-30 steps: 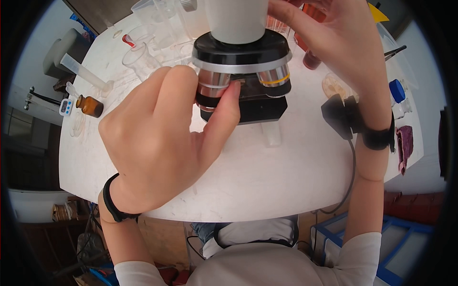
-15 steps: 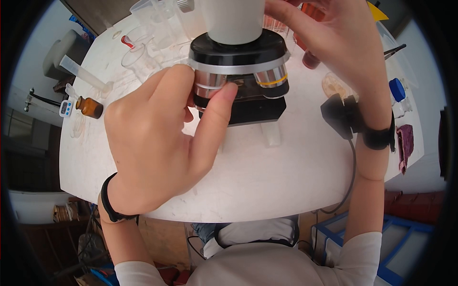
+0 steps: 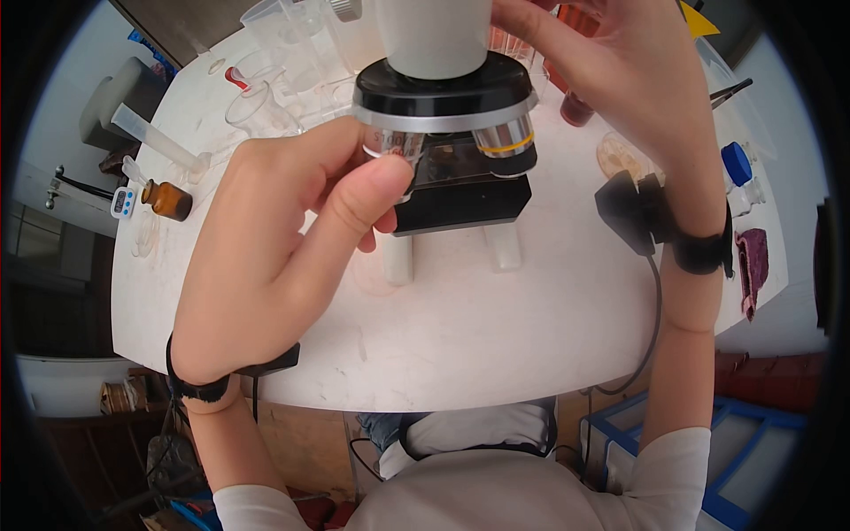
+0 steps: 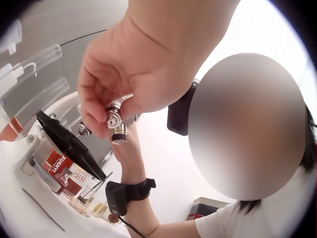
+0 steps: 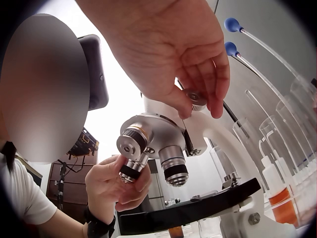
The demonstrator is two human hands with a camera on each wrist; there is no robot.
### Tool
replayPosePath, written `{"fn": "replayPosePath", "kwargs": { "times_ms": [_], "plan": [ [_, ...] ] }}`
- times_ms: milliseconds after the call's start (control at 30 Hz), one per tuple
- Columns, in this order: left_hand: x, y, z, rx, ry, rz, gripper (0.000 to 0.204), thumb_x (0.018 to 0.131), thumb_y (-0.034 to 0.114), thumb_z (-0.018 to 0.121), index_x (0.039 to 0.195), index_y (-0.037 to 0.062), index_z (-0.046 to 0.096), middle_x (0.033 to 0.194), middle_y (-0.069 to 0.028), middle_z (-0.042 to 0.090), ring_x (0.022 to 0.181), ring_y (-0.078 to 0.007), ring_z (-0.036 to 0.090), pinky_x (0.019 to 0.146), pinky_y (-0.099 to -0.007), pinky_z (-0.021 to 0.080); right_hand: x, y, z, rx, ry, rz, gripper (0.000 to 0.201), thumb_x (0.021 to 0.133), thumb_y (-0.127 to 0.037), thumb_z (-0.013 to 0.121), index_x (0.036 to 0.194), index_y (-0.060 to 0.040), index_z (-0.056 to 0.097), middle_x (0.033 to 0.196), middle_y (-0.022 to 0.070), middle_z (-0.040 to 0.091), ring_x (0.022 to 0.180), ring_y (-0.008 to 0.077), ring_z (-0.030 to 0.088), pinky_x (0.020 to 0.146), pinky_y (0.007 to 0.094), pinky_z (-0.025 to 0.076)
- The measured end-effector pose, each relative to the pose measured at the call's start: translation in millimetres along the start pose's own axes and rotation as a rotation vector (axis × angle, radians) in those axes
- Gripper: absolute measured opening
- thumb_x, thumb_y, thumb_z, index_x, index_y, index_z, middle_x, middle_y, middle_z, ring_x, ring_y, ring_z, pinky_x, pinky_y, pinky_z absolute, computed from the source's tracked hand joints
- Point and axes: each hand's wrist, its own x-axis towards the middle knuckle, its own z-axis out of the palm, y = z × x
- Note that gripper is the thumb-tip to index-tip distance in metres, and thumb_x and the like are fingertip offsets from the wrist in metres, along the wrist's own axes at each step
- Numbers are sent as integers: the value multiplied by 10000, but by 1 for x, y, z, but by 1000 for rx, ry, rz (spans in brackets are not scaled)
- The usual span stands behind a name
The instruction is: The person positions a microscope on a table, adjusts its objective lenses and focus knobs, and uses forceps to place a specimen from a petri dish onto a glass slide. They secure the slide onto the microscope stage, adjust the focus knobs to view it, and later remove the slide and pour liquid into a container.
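Note:
A white microscope (image 3: 434, 35) with a black and silver nosepiece (image 3: 443, 93) stands before me. My left hand (image 3: 257, 239) pinches one objective lens (image 3: 394, 143) between thumb and fingers, on the nosepiece's left side; lettering shows on its barrel. In the right wrist view, that hand's fingers curl round the lens's lower part. A yellow-ringed objective (image 3: 505, 137) hangs to the right, untouched. Below lies the black stage (image 3: 469, 203). My right hand (image 3: 629, 97) is at the microscope's right side, where its thumb and fingers grip a ridged metal knob (image 5: 194, 98).
Clear beakers (image 3: 257, 106) and cylinders stand at the back left. A brown bottle (image 3: 166, 199) and a small timer (image 3: 122, 201) lie at the left edge. Along the right are a petri dish (image 3: 620, 157), a blue-capped bottle (image 3: 737, 166) and a purple cloth (image 3: 752, 274).
My left wrist has turned, and its thumb has moved down and left over the objective, whose lettering now shows. The microscope head has shifted slightly left. My right hand stays at the knob.

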Motion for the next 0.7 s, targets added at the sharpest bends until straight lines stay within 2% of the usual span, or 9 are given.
{"fn": "replayPosePath", "kwargs": {
  "times_ms": [33, 67, 133, 167, 233, 467, 567, 667, 700],
  "plan": [
    [0, -1, 0, -130, -45, -31, 340, 913, 268, 455, 874, -44, 582, 649, -62, 560, 576, -114, 519, 542, -217, 407, 1, 0, 0, 47, 1, 61, 239, 719, -8, 661, 928, 63, 569, 800, 140, 628, 665, 169, 612, 607, 216, 479],
    [0, -2, -1, -130, -44, -32, 340, 913, 268, 455, 874, -44, 582, 649, -62, 560, 576, -114, 519, 542, -217, 407, 0, 1, 1, 48, -1, 60, 239, 719, -8, 661, 928, 63, 569, 800, 140, 628, 665, 169, 612, 607, 216, 479],
    [1, -5, -2, -230, -106, -36, 338, 926, 255, 428, 923, -51, 570, 701, -79, 566, 619, -126, 526, 584, -225, 413, -3, 4, 2, -99, -12, -138, 242, 718, -9, 664, 929, 62, 570, 798, 138, 628, 662, 165, 609, 606, 216, 478],
    [1, -6, -3, -229, -105, -36, 338, 926, 255, 428, 923, -51, 570, 701, -79, 566, 619, -126, 526, 584, -225, 413, -2, 3, 1, -99, -11, -139, 242, 718, -9, 664, 929, 62, 570, 798, 138, 628, 662, 165, 609, 606, 216, 478],
    [3, -9, -4, -313, -159, -19, 337, 933, 243, 406, 928, -54, 566, 705, -86, 566, 622, -132, 526, 606, -235, 413, 0, -1, 0, 22, -8, 76, 244, 716, -11, 667, 929, 61, 571, 797, 136, 629, 655, 163, 605, 603, 213, 475],
    [4, -7, -6, -256, -169, -36, 350, 926, 271, 419, 947, -46, 567, 729, -82, 584, 631, -124, 532, 610, -233, 406, 0, 1, 0, 21, -17, 80, 248, 715, -13, 669, 932, 60, 573, 805, 140, 630, 659, 168, 608, 604, 215, 475],
    [3, -5, -9, -240, -176, -40, 343, 922, 269, 428, 956, -42, 570, 746, -79, 594, 636, -120, 537, 612, -232, 409, -2, 3, 2, 5, -6, -28, 245, 719, -16, 667, 931, 61, 571, 807, 141, 629, 659, 170, 609, 611, 217, 476],
    [4, -3, -11, -251, -137, -86, 334, 890, 298, 499, 931, -25, 575, 734, -59, 583, 652, -110, 538, 615, -227, 406, -2, 1, 0, -3, -2, -28, 241, 724, -13, 660, 933, 62, 569, 811, 144, 629, 659, 173, 610, 614, 217, 478],
    [5, -7, -11, -180, -78, -28, 332, 853, 311, 555, 916, -15, 575, 726, -44, 573, 660, -103, 536, 624, -223, 406, -1, -1, 0, 54, -2, 32, 238, 726, -9, 655, 935, 62, 568, 812, 147, 629, 664, 175, 613, 616, 219, 480]
  ]
}}
